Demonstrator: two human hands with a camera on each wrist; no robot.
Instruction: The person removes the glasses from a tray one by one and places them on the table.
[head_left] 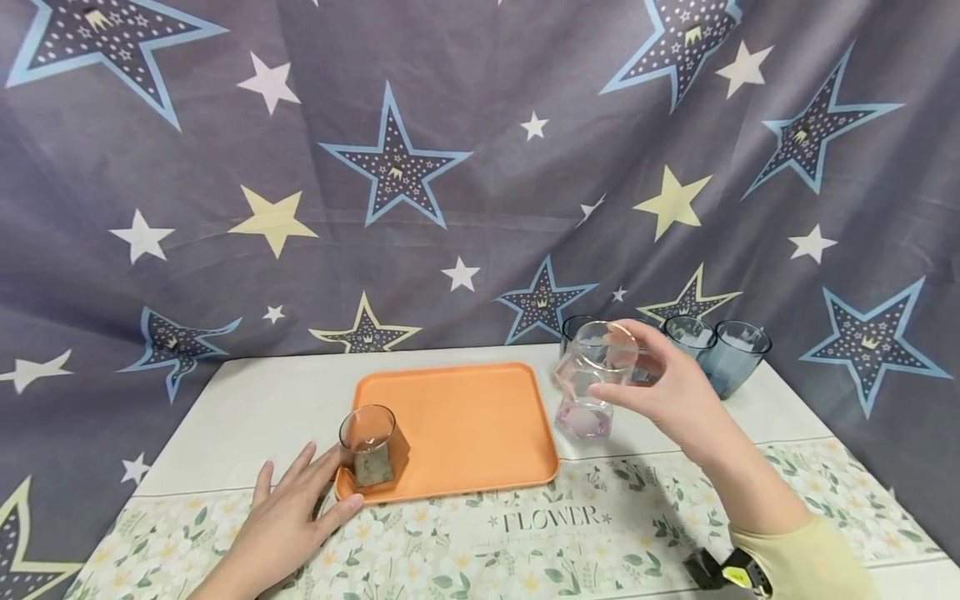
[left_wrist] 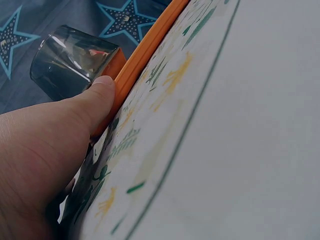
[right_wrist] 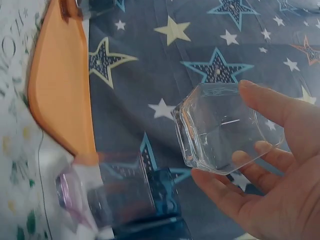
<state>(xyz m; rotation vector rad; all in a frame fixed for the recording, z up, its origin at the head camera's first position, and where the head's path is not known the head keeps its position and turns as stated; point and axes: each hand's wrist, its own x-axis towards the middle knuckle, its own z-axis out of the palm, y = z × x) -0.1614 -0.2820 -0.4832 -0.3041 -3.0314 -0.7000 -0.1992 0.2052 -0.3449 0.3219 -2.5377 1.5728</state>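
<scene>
My right hand (head_left: 667,392) grips a clear drinking glass (head_left: 604,367), thumb on one side and fingers on the other. In the right wrist view that glass (right_wrist: 220,127) shows an angular, faceted body and a thick base. A pink-bottomed glass (head_left: 583,421) stands on the table just beyond it, partly hidden. My left hand (head_left: 288,521) lies at the near left corner of the orange tray (head_left: 465,433), fingers spread. Its thumb (left_wrist: 102,90) touches the tray rim. Beside it, a dark tinted glass (head_left: 371,450) stands upright on the tray's left end.
Several blue-grey glasses (head_left: 738,354) stand at the back right of the table, some hidden behind my right hand and the held glass. A floral cloth (head_left: 540,550) covers the table's front part. A star-patterned curtain (head_left: 465,283) hangs behind the table.
</scene>
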